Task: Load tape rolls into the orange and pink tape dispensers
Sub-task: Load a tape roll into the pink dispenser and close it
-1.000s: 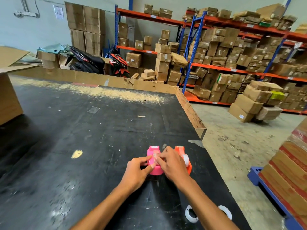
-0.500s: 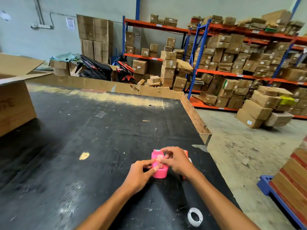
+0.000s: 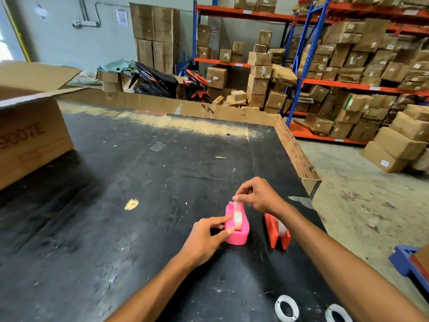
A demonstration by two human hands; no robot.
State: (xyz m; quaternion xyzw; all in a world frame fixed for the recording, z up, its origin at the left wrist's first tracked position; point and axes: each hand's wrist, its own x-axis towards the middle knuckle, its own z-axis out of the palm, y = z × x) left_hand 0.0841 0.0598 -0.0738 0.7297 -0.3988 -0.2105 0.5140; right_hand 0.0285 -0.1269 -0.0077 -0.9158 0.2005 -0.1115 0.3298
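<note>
I see a black, scuffed table top (image 3: 116, 228) edged with cardboard. On it stand the pink tape dispenser (image 3: 239, 235) and, just right, the orange tape dispenser (image 3: 272, 233); two white tape rolls (image 3: 286, 309) lie nearer me, a cardboard box (image 3: 30, 135) far left.

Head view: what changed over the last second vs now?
The right hand has lifted off the orange dispenser, which it had covered, and now pinches the tape end at the far end of the pink dispenser. A tape roll now shows seated in the pink one. The camera also shifted. The left hand stays on the pink dispenser's left side; both dispensers remain side by side on the black table.
</note>
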